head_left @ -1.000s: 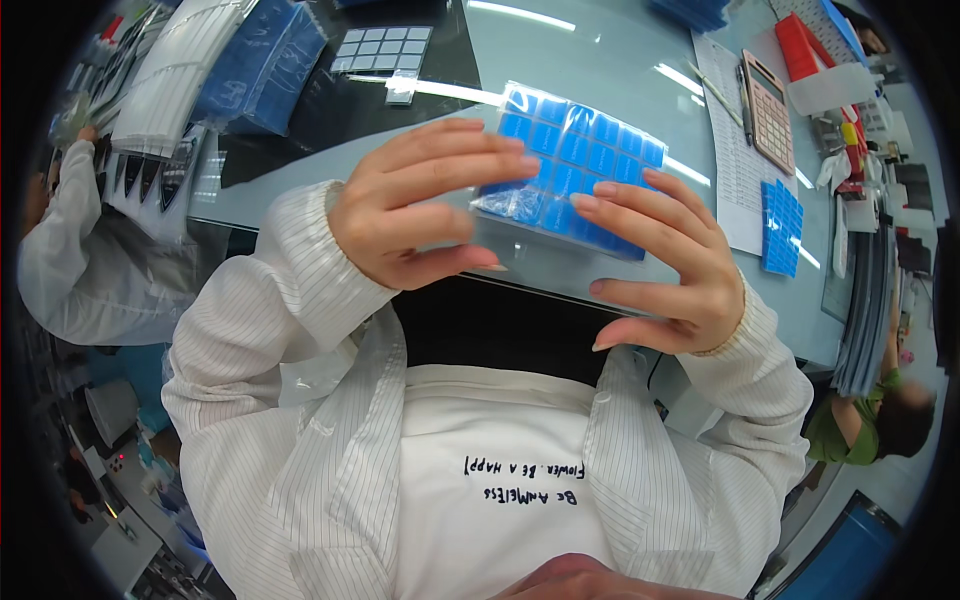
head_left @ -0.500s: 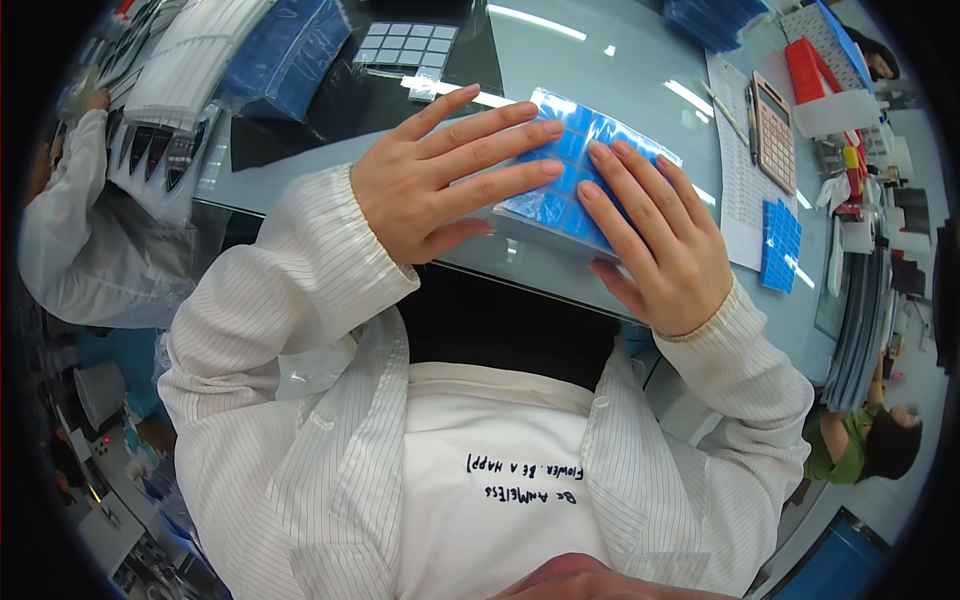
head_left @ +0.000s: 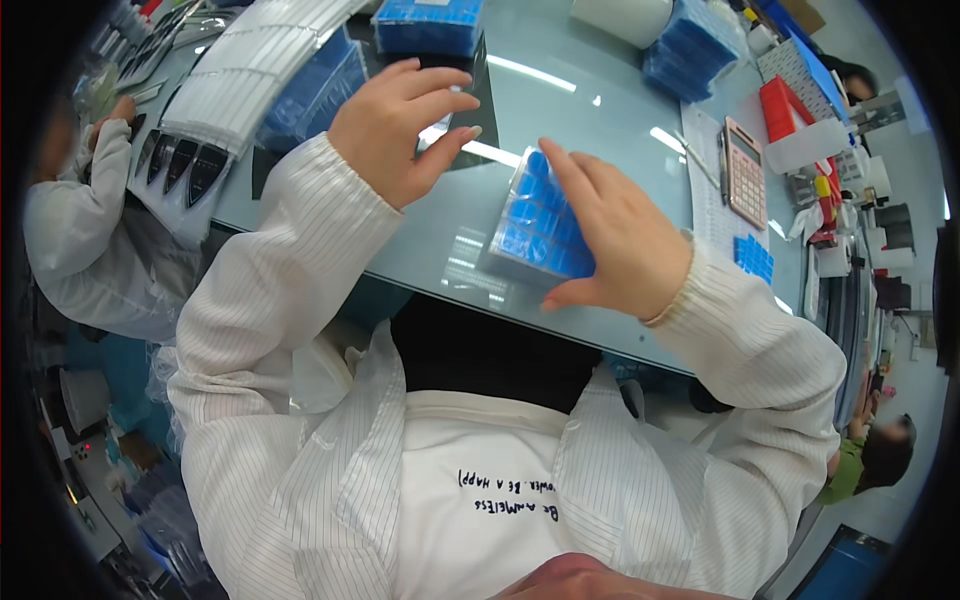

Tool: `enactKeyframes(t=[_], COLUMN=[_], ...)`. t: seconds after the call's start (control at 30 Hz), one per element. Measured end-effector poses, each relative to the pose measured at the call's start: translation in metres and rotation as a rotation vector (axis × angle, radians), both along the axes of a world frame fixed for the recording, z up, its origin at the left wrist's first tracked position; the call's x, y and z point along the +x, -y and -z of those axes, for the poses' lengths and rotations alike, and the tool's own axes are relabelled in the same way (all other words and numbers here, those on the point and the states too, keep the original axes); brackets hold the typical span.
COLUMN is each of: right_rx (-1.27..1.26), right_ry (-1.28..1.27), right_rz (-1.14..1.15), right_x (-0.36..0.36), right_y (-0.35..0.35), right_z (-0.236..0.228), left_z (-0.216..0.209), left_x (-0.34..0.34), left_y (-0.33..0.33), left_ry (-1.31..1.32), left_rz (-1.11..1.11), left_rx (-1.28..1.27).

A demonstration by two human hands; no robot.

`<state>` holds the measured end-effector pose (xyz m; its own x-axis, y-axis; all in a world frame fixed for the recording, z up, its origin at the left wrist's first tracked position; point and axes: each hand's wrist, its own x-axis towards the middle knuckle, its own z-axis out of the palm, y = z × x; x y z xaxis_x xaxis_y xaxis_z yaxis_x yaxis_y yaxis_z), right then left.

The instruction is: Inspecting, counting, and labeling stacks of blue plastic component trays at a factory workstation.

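A flat block of blue square-celled sheets (head_left: 535,225) in clear wrap lies near the table's front edge. My right hand (head_left: 630,235) grips it from the right, fingers stretched along its far corner and thumb by the near edge, covering its right part. My left hand (head_left: 405,130) is off the block, raised over the dark mat at the far left. Its fingers are apart and curved, with nothing plainly held between them. A pale patch shows between thumb and fingers; I cannot tell whether it is glare or a small sheet.
Blue wrapped stacks (head_left: 428,28) stand at the back, and more (head_left: 695,50) at the back right. To the right are a pink calculator (head_left: 744,175), papers, a small blue sheet (head_left: 753,258) and a red bin (head_left: 788,108). A person in white sits at left.
My left hand has lifted off the blue block and moved left. My right hand has shifted from the block's top toward its right side. The whole view has shifted somewhat.
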<state>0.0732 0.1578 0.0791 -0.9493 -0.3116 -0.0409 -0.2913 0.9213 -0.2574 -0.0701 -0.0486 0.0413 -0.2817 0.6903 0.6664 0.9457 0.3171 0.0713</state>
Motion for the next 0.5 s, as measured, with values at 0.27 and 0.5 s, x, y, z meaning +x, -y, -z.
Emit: enactKeyframes(t=[0.27, 0.5], right_rx=[-0.081, 0.012], right_ry=[0.049, 0.006], right_rz=[0.115, 0.286], right_x=[0.000, 0.007], right_y=[0.004, -0.019], right_z=[-0.003, -0.025], left_z=[0.009, 0.003], left_x=[-0.023, -0.044], left_y=[-0.041, -0.090], left_ry=[0.289, 0.288], left_rz=[-0.103, -0.214], left_rx=[-0.180, -0.312])
